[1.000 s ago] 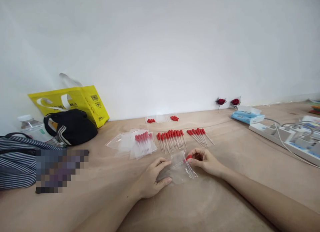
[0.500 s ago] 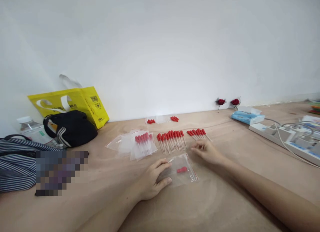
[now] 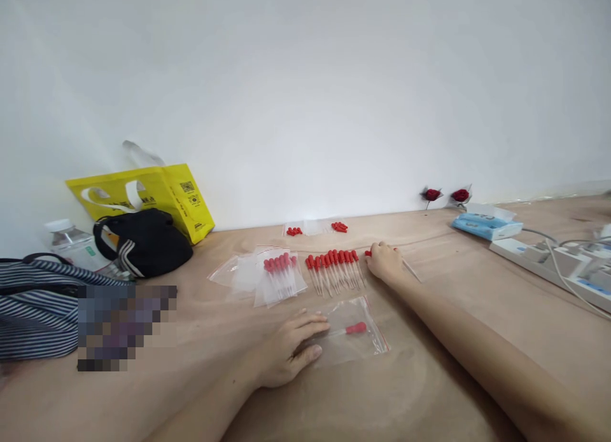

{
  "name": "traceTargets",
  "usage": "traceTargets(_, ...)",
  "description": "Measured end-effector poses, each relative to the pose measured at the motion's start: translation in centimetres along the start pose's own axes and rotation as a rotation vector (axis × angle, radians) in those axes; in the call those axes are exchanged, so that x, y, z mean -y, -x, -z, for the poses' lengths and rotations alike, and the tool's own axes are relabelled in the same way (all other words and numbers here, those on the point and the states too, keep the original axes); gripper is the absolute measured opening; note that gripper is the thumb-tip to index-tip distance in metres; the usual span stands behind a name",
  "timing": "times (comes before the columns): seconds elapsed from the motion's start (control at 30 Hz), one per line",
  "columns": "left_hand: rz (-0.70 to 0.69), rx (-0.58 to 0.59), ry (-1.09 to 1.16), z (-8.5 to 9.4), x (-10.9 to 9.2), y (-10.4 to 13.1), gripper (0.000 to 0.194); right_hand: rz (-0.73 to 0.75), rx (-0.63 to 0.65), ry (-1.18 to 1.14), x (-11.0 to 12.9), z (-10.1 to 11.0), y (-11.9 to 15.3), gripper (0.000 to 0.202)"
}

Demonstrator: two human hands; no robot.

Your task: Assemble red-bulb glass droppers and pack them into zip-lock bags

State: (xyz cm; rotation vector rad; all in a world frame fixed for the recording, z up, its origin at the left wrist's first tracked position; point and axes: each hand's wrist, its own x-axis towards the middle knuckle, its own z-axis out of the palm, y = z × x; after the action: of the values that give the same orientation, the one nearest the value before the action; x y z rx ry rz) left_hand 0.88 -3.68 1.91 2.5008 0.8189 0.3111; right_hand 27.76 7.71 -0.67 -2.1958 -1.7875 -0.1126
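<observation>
My left hand (image 3: 289, 350) lies at the left edge of a clear zip bag (image 3: 346, 352), thumb and fingers apart. Inside the bag is one dropper with a red rubber bulb (image 3: 356, 328). Farther off, my right hand (image 3: 386, 262) reaches down over the right-hand group of droppers and covers most of them. A red bulb (image 3: 368, 253) shows at its left, and its fingertips are hidden. Left of it lies a row of red-bulbed droppers (image 3: 331, 261). Fanned zip bags (image 3: 241, 273) with several more droppers (image 3: 277, 264) lie beyond my left hand.
Flat bags with small red bulbs (image 3: 340, 227) lie by the wall. At left are a yellow bag (image 3: 167, 191), a black pouch (image 3: 147, 241), a bottle (image 3: 71, 241) and striped cloth (image 3: 38, 315). At right are a tissue pack (image 3: 487, 226), a power strip (image 3: 548, 264) and two roses (image 3: 432, 194).
My right hand has moved forward, from in front of the right-hand droppers to over them. My left hand has slid slightly left on the bag. The view has shifted a little.
</observation>
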Motion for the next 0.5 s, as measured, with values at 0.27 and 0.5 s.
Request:
traceTargets(0.27, 0.007, -0.004, -0.007, -0.3, 0.3, -0.2, 0.035, -0.073, -0.05, -0.06, 0.8, -0.3, 0.2, 0.025)
traceTargets(0.5, 0.019, -0.003, 0.016, -0.3, 0.3, -0.2, 0.035, -0.091, -0.143, -0.372, 0.0, 1.3, 0.8, 0.027)
